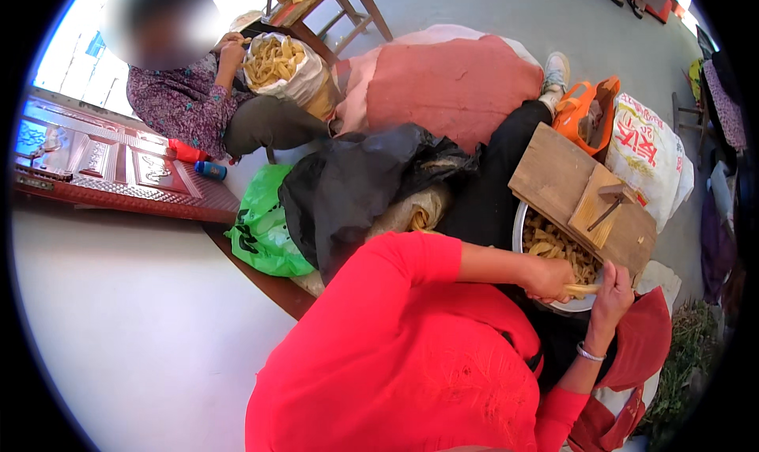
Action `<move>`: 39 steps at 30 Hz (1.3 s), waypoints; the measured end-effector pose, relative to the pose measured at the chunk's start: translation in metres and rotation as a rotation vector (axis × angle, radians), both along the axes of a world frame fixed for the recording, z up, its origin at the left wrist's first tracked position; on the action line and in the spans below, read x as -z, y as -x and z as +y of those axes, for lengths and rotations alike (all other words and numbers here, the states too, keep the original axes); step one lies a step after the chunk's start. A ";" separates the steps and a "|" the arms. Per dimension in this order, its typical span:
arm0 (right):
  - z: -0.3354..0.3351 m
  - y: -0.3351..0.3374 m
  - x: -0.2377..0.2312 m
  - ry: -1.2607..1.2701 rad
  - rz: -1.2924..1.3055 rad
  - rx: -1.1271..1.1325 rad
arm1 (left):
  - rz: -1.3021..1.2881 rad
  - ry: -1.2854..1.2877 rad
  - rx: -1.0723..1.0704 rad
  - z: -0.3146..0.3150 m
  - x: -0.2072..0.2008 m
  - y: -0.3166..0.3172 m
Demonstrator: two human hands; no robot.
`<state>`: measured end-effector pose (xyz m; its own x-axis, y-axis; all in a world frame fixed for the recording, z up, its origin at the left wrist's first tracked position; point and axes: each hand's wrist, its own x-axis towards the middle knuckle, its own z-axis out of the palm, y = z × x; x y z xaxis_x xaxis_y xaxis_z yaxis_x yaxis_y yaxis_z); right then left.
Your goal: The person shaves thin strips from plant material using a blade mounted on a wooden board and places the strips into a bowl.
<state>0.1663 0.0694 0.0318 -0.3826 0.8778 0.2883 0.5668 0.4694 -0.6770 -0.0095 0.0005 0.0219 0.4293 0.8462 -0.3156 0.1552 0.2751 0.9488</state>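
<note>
My left hand (549, 280) is closed round a pale yellow strip (581, 289), which looks like a piece of dried root or vegetable. The fingers of my right hand (613, 295), with a silver bracelet at the wrist, close on its other end. Both hands are over the near rim of a round metal basin (518, 229). Several yellow-brown pieces (553, 242) fill the basin. A wooden board (553, 171) lies across it, bearing a smaller wooden block with a dark metal bar (605, 215). How the strip sits inside my fingers is partly hidden.
At the upper left sits another person (182, 96), hands at a white sack (304, 80) of yellow strips. Black plastic (356, 191) and a green bag (265, 223) lie to my left. An orange bag (581, 120) and white printed sack (648, 152) stand beyond the board.
</note>
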 end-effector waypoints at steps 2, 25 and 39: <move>-0.004 -0.010 -0.001 0.148 -0.027 -0.031 | 0.144 -0.256 0.054 0.005 -0.034 0.026; -0.023 0.038 0.014 -0.246 -0.006 -0.001 | -0.682 0.134 -0.320 -0.002 0.029 -0.007; -0.026 0.001 0.130 0.744 0.442 -0.074 | 0.608 -0.809 -0.379 -0.033 0.030 0.001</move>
<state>0.1653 0.0435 -0.0986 -0.4350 0.8743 -0.2154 0.1651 -0.1577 -0.9736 -0.0101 -0.0325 -0.0086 0.0555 0.9441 0.3250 0.6980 -0.2694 0.6635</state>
